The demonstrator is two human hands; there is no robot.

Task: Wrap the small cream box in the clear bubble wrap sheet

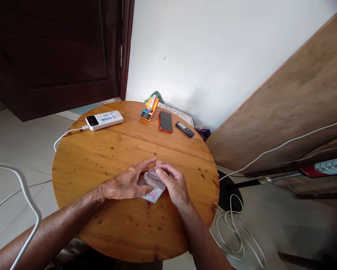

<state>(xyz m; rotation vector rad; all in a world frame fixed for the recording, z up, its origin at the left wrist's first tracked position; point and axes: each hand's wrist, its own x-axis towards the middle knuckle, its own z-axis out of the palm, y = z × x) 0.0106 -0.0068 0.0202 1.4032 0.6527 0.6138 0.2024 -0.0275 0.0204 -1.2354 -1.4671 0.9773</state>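
A small clear plastic packet [155, 189] with pinkish-red print lies between my two hands, low in the middle of the round wooden table [101, 150]. My left hand [129, 181] curves around its left side, with the thumb on the packet and the fingers reaching past its far edge. On the right, my right hand [173, 182] pinches the packet's upper right part between thumb and fingers. The fingertips of both hands come close together at the far end, where they partly cover the packet. What is inside the packet is hard to make out.
Toward the table's far side are a white power bank [108, 119] with a cable, an orange tape dispenser [150, 108], a red-edged phone [165, 122] and a dark remote [184, 129]. A white wall [202, 48] stands behind. Loose white cable [234, 228] coils on the floor at right.
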